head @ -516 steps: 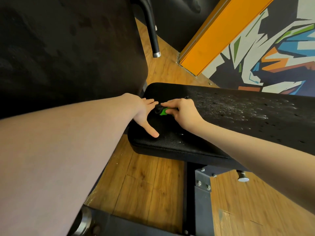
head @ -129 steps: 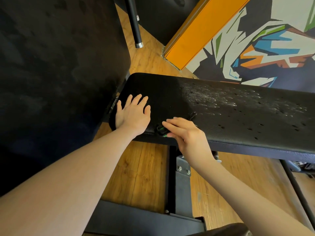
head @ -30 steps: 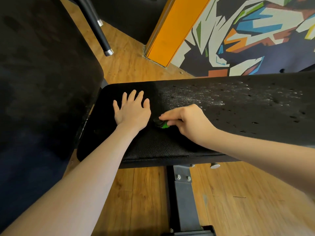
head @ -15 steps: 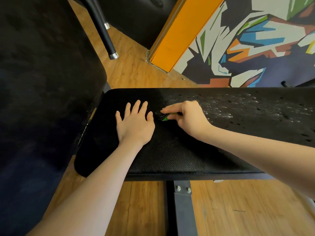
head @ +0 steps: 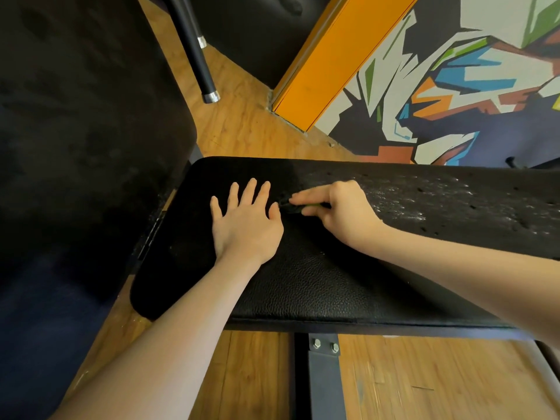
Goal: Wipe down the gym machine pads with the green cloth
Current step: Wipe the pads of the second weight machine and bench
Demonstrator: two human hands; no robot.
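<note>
The left hand (head: 247,221) lies flat on the pad (head: 303,286), fingers spread. Just right of its thumb, the cloth (head: 298,206), mostly hidden, sits on the pad, pinched between the right hand's (head: 339,212) thumb and fingers.

Black grained leatherette on the bench (head: 303,286), matt, flaking rightward; wood-plank floor (head: 248,128); bolted metal post (head: 325,380).

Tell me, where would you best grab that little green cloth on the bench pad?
The green cloth lies bunched small and flat on the pad, so pinch its top from above. The right hand does so with fingertips; the left hand rests flat beside it.
</note>
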